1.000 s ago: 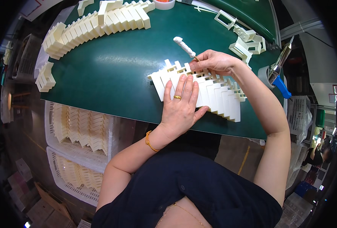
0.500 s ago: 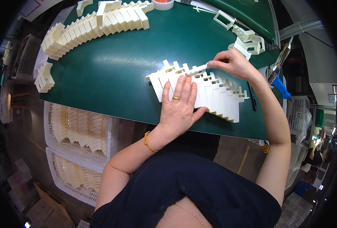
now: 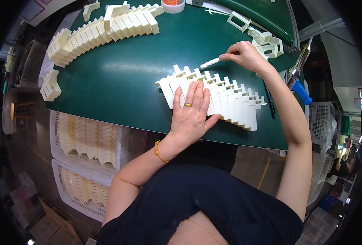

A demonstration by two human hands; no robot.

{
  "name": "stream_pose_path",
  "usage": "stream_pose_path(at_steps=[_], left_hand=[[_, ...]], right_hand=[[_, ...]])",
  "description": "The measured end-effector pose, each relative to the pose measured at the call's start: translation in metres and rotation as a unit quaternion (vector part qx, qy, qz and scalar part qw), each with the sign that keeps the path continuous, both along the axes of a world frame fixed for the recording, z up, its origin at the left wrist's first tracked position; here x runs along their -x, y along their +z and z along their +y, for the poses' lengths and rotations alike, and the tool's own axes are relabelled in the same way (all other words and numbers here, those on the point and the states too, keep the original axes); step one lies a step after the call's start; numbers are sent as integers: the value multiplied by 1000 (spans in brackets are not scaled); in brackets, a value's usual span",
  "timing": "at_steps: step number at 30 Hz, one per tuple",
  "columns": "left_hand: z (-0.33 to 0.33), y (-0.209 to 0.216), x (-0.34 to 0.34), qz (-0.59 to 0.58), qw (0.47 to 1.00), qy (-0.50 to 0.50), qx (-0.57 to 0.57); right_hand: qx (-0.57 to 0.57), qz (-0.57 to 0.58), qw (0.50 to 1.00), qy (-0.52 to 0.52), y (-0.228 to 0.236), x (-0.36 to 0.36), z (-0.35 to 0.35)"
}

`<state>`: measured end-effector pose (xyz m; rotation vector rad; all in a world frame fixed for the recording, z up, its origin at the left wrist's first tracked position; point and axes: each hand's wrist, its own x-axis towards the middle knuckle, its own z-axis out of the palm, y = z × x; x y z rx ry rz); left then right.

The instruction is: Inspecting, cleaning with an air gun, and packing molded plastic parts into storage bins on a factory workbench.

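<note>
A row of overlapping white plastic parts (image 3: 234, 104) lies fanned out on the green table (image 3: 126, 87), with small tabs along the far edge. My left hand (image 3: 192, 116) rests flat on the left half of this row, fingers stretched out. Beyond the row, my right hand (image 3: 246, 57) pinches one end of a short white twisted stick (image 3: 210, 63). The stick's free end points left, just past the tabs, and seems apart from them. What the stick is made of cannot be made out.
A longer row of cream parts (image 3: 103, 32) stands at the far left, a small group (image 3: 50, 86) nearer. Loose white frames (image 3: 266, 41) lie far right, by a blue-handled tool (image 3: 300, 92) and a black pen-like stick (image 3: 270, 104). White crates (image 3: 83, 143) of parts stand below left.
My right hand has moved up and away from the row, lifting the twisted stick off the tabs. My left hand has stayed on the parts.
</note>
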<state>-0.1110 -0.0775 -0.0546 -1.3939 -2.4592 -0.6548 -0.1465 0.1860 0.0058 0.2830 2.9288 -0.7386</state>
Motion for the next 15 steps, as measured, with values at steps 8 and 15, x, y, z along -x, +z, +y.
stream_pose_path(at_steps=[8, 15], left_hand=[[-1, 1, 2, 2, 1000, -11, 5], [0, 1, 1, -9, 1000, -13, -19]], right_hand=[[-48, 76, 996, 12, -11, -4, 13], [94, 7, 995, 13, 6, -28, 2]])
